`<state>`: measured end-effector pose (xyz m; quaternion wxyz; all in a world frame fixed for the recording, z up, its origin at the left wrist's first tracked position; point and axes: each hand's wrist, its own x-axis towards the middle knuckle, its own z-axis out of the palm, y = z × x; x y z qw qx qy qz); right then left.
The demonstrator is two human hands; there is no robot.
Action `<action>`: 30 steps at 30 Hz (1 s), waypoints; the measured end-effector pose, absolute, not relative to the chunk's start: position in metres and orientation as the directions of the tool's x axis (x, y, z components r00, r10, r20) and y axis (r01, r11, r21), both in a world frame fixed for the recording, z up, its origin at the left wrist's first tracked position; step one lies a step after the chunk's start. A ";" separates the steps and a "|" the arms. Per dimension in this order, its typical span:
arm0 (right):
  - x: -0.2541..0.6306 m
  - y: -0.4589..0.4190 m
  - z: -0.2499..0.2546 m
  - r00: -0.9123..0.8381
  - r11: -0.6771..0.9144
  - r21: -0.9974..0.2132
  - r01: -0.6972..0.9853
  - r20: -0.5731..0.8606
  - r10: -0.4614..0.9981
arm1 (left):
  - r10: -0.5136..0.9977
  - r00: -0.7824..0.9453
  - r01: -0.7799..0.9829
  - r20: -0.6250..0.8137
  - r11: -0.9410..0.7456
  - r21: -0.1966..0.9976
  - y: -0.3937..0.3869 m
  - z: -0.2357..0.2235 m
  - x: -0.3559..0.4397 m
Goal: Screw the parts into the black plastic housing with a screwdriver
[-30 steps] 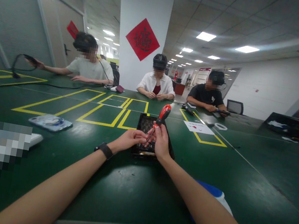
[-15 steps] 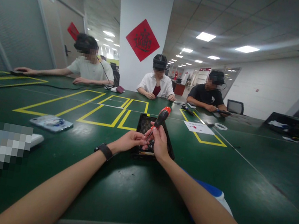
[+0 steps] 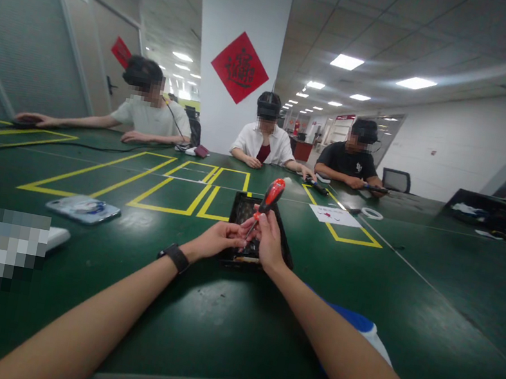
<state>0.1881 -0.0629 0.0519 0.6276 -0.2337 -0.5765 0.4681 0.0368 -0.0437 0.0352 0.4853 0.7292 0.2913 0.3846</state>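
My right hand [image 3: 271, 245] is closed around the lower part of a red-and-black screwdriver [image 3: 273, 194]. The handle leans up and to the right, and its shaft points down toward my left fingertips. My left hand [image 3: 217, 242], with a dark band on the wrist, has its fingers pinched together at the screwdriver's tip; whatever lies between them is too small to make out. Both hands are over a shallow black tray [image 3: 241, 206] holding small dark parts, partly hidden by my fingers.
A phone-like item [image 3: 83, 209] lies left on the green table [image 3: 188, 335]. To the right are a printed paper [image 3: 334, 216], a white tape roll [image 3: 372, 214] and a blue-and-white item [image 3: 357, 322] beside my forearm. Three people sit across, near black cables and devices.
The screwdriver has turned in my right hand, so more red shows on its handle. Across the table, the middle person's hand has reached toward a black device. My view has shifted slightly.
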 end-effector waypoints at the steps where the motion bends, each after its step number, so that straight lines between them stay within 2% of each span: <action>1: 0.188 -0.063 0.052 -0.122 0.430 -0.842 -0.326 0.488 0.864 | 0.781 0.560 0.057 0.276 -0.369 0.928 -0.044 0.037 0.036; 6: 0.188 -0.062 0.052 -0.111 0.432 -0.838 -0.332 0.490 0.865 | 0.719 0.638 0.049 0.274 -0.394 0.918 -0.046 0.040 0.035; 13: 0.186 -0.062 0.053 -0.035 0.502 -0.787 -0.358 0.548 0.835 | 0.804 0.516 0.038 0.297 -0.367 0.929 -0.044 0.033 0.041; 20: 0.190 -0.059 0.054 -0.182 0.333 -0.867 -0.370 0.419 0.890 | 0.745 0.605 0.049 0.281 -0.387 0.921 -0.045 0.036 0.035; 24: 0.191 -0.059 0.054 -0.177 0.334 -0.867 -0.369 0.419 0.891 | 0.718 0.648 0.070 0.255 -0.389 0.918 -0.042 0.037 0.033; 30: 0.190 -0.057 0.052 -0.082 0.401 -0.829 -0.390 0.465 0.882 | 0.802 0.522 0.041 0.291 -0.364 0.930 -0.043 0.033 0.041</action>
